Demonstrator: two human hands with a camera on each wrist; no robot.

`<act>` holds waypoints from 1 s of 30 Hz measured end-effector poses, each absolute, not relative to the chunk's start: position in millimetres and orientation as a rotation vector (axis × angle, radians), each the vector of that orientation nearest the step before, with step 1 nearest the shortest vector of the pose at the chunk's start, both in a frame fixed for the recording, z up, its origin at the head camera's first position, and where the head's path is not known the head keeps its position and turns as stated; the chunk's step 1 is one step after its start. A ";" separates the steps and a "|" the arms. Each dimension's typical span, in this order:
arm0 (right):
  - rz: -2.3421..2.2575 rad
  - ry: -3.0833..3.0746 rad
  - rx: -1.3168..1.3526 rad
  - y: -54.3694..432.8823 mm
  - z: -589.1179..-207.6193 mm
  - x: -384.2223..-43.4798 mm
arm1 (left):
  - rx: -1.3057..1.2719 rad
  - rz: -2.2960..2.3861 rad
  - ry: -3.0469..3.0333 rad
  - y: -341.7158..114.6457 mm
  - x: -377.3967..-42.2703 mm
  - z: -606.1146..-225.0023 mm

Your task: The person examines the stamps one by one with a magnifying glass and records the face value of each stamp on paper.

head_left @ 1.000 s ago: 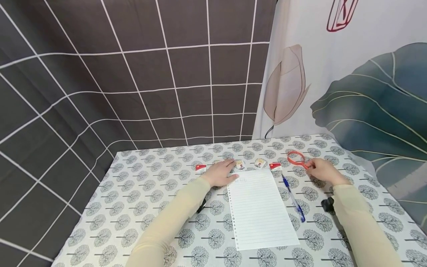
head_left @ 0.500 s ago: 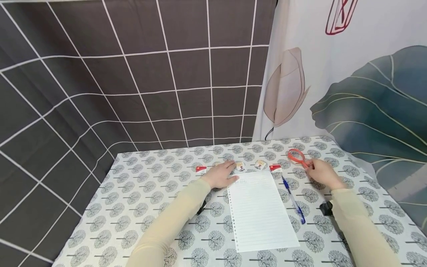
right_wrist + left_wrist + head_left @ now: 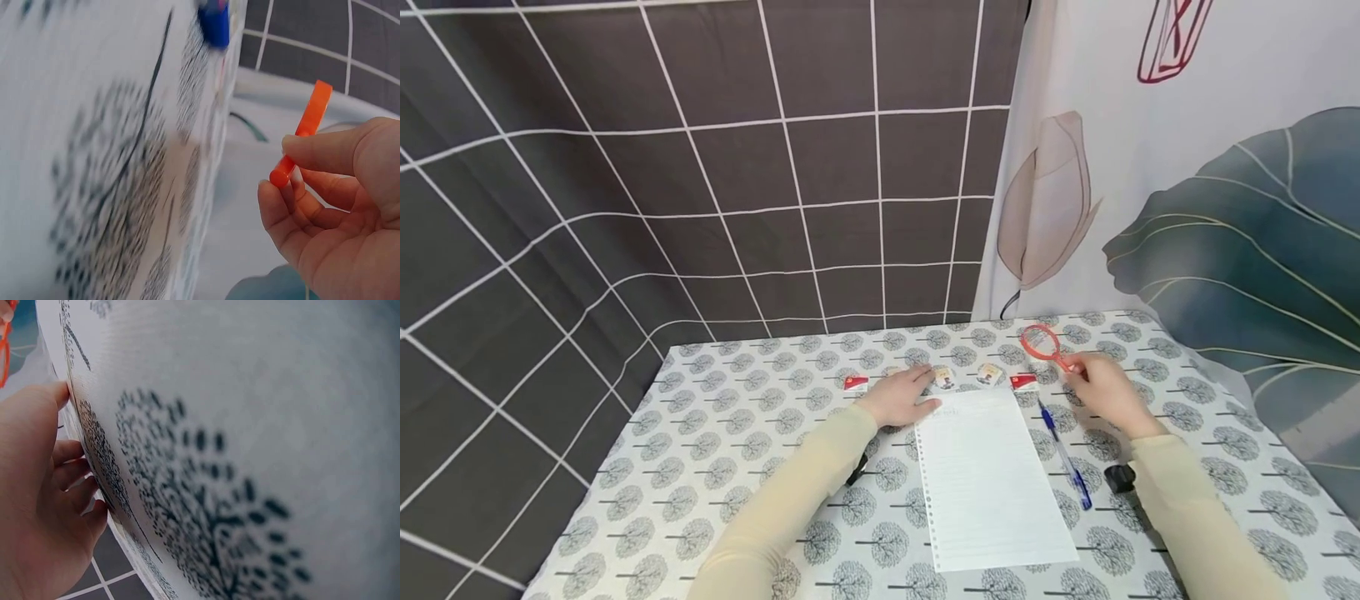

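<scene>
My right hand (image 3: 1105, 393) pinches the handle of an orange-red magnifying glass (image 3: 1057, 358) between thumb and fingers, at the back right of the table. Seen from the right wrist, the magnifying glass (image 3: 315, 107) is edge-on and held off the cloth. My left hand (image 3: 897, 400) rests on the table by the top left corner of a lined sheet of paper (image 3: 1000, 492), its thumb at that corner. In the left wrist view the fingers of the left hand (image 3: 44, 494) touch the cloth, loosely bent, holding nothing.
Right of the paper lies a blue pen (image 3: 1064, 454). Along its top edge are two small round picture pieces (image 3: 944, 379) and a red-and-white piece (image 3: 1023, 382); another red-and-white piece (image 3: 855, 383) lies left of my left hand. The tree-print tablecloth (image 3: 700, 467) covers the table; curtains (image 3: 820, 183) hang behind.
My right hand has moved left with the magnifying glass, bringing the lens nearer the red-and-white piece. My left hand stays by the paper's corner.
</scene>
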State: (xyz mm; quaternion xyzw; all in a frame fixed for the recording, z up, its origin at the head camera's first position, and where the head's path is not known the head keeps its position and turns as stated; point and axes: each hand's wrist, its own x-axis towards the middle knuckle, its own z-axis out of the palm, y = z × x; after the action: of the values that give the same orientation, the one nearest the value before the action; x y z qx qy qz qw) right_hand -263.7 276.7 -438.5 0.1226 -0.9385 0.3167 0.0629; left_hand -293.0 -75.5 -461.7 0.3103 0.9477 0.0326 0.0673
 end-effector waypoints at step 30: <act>0.929 -2.744 0.669 197.0 -435.7 -256.3 | 0.941 0.059 2.868 -75.7 -295.8 -467.7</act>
State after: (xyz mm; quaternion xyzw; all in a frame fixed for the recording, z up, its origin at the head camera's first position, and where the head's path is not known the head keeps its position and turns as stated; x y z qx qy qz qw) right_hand -256.3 197.0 -435.7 0.2242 -0.9197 0.3113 0.0841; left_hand -295.8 -75.7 -467.7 0.3112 0.9482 0.0196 0.0613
